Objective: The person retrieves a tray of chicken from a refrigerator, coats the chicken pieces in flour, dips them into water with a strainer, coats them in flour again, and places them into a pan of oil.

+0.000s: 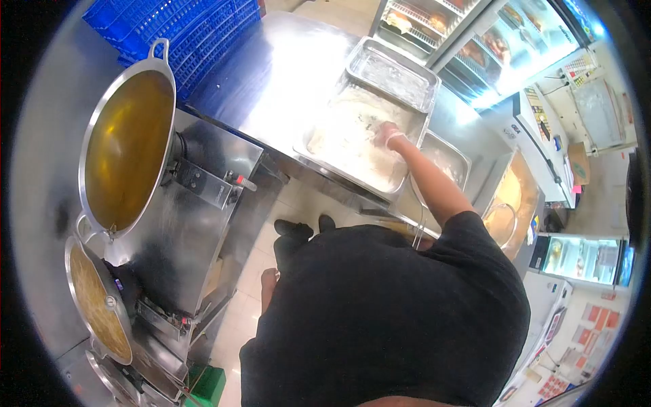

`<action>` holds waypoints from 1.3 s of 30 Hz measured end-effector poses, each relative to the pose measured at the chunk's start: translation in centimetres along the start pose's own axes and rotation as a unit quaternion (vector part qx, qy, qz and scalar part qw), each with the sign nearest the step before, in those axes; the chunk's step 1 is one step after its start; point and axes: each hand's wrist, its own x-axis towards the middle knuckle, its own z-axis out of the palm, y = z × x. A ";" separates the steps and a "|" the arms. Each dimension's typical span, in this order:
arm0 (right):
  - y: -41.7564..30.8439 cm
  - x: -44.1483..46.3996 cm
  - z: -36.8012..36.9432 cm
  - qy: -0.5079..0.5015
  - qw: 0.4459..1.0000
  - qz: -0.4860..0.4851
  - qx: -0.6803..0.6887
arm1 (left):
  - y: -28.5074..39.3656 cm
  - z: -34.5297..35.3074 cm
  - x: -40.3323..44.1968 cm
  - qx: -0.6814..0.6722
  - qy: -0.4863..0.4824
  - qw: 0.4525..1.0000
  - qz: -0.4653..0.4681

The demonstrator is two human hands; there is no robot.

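Observation:
My right hand (388,134) reaches down into a large metal tray (308,157) of white, flour-like powder (356,139). Its fingers look curled in the powder, and what they hold, if anything, is hidden. A whitish covering shows around the wrist. A smaller metal tray (397,73), dusted white inside, rests at the far end of the big one. Low beside my body, near the dark trousers, hangs my left hand (269,277); it is small in view and its fingers are mostly hidden.
Left stand a wide pan of golden-brown liquid (129,149) and a second pan with bubbling liquid (98,305). Blue plastic crates (196,47) sit at the back. Right are another metal tray (444,159), a wire-handled basket (500,224) and a lit glass-door fridge (502,47).

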 end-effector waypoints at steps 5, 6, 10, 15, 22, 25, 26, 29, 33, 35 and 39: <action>0.8 3.3 4.5 0.040 0.973 -0.104 -0.201 | -4.2 1.0 -2.5 0.172 -0.010 0.982 0.074; 1.6 4.7 7.6 0.076 0.951 -0.150 -0.259 | -4.6 1.1 -2.8 0.180 -0.011 0.981 0.077; 0.3 4.9 8.9 0.060 0.886 -0.187 -0.420 | -5.4 1.4 -3.5 0.172 -0.010 0.982 0.075; -2.6 2.0 2.0 0.055 0.998 0.003 -0.030 | -5.3 1.4 -1.6 0.074 -0.003 0.995 0.062; -7.9 0.7 2.3 0.084 0.972 -0.193 -0.106 | -3.6 1.6 0.8 -0.026 -0.019 0.999 -0.043; -6.3 3.7 7.2 0.099 0.953 -0.232 -0.164 | -3.6 2.0 1.0 -0.036 -0.014 0.997 -0.060; -6.3 4.1 7.6 0.114 0.950 -0.231 -0.178 | -3.6 2.2 0.9 -0.037 -0.011 0.998 -0.058; -4.9 4.0 8.2 0.181 0.970 -0.119 0.108 | -4.1 2.7 0.3 -0.009 -0.010 1.000 -0.026; -5.4 4.1 5.3 0.119 0.990 -0.056 0.053 | -6.8 2.9 0.1 0.057 -0.013 0.997 0.057; -7.2 3.3 2.3 0.100 0.989 -0.036 0.107 | -5.7 2.7 -1.3 0.032 0.007 0.999 0.019; -10.5 4.3 3.0 0.116 0.976 -0.077 0.170 | -4.2 2.3 -3.6 0.120 0.032 0.990 0.067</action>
